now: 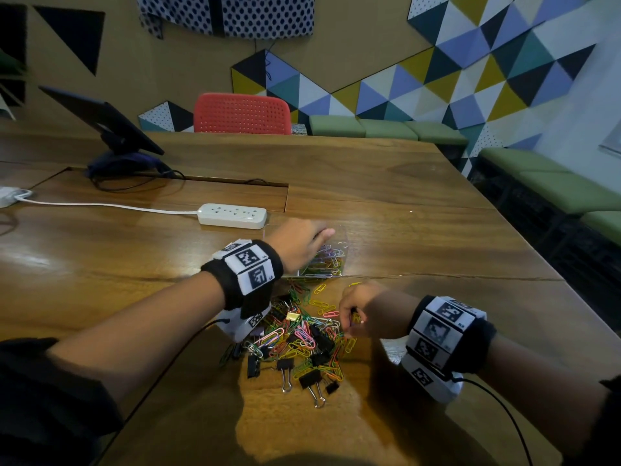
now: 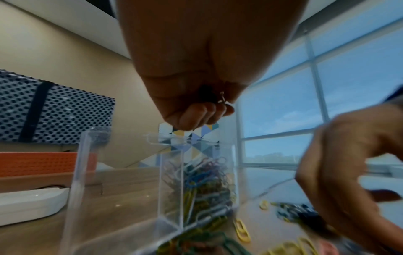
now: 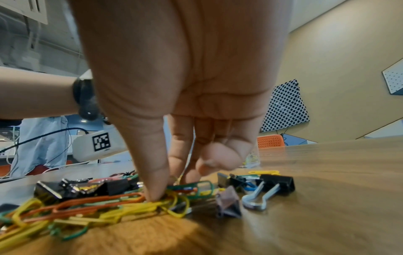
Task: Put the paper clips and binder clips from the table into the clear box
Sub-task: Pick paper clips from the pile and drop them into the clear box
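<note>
A clear box (image 1: 342, 237) partly filled with coloured paper clips (image 1: 327, 260) stands mid-table. My left hand (image 1: 316, 240) hovers over its open top. In the left wrist view its curled fingers (image 2: 196, 113) hold a small dark binder clip (image 2: 208, 94) above the box (image 2: 171, 189). A pile of paper clips (image 1: 302, 334) and black binder clips (image 1: 311, 380) lies nearer me. My right hand (image 1: 349, 326) is down on the pile's right side. Its thumb (image 3: 157, 193) and fingers pinch yellow and green paper clips (image 3: 174, 201). Another binder clip (image 3: 277, 182) lies to the right.
A white power strip (image 1: 232, 215) with its cable lies just behind the box. A tablet on a stand (image 1: 107, 119) stands at the far left, a red chair (image 1: 242, 112) behind the wooden table (image 1: 420, 203). The table's edge runs diagonally on the right.
</note>
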Available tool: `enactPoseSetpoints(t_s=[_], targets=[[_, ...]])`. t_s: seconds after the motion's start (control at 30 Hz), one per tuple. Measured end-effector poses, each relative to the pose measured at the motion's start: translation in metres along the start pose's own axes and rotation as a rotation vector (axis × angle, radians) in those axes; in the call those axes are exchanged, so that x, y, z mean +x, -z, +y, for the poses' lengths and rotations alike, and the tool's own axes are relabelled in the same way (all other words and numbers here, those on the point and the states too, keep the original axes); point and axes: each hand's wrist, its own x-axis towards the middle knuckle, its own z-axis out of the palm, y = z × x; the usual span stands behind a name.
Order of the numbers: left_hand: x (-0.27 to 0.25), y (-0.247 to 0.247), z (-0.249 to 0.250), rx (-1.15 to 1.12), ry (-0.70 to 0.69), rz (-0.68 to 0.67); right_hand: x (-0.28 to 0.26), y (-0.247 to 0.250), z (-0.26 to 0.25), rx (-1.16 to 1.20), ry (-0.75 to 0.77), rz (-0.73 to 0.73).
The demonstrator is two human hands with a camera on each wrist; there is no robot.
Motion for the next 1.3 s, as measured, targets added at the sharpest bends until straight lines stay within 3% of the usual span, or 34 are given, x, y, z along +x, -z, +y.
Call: enactPoseSetpoints(t_s=[0.2,0.3,0.47,0.6,0.83,1.0,1.3], targets=[[-0.037,-0.02,-0.006,0.169,-0.029,-0.355,0.003,0.002,0.0,0.059,-0.043,0.021],[-0.045,-0.025,-0.013,0.238,-0.047,-0.441,0.004,0.003,0.002,0.122,-0.077,0.042],[-0.051,-0.025,-0.017,0.255,-0.078,-0.446,0.004,0.014,0.009,0.224,-0.115,0.089],[-0.055,-0.019,-0.016,0.194,-0.094,-0.472,0.007,0.03,0.014,0.161,-0.08,0.22],[-0.059,-0.016,-0.012,0.19,-0.018,-0.519,0.023,0.052,0.015,0.263,-0.134,0.492],[-0.052,-0.024,0.001,0.193,-0.002,-0.449,0.048,0.059,0.014,0.224,-0.176,0.654],[-0.041,-0.029,0.024,0.359,0.04,-0.49,0.066,0.053,0.012,0.108,-0.177,0.604]])
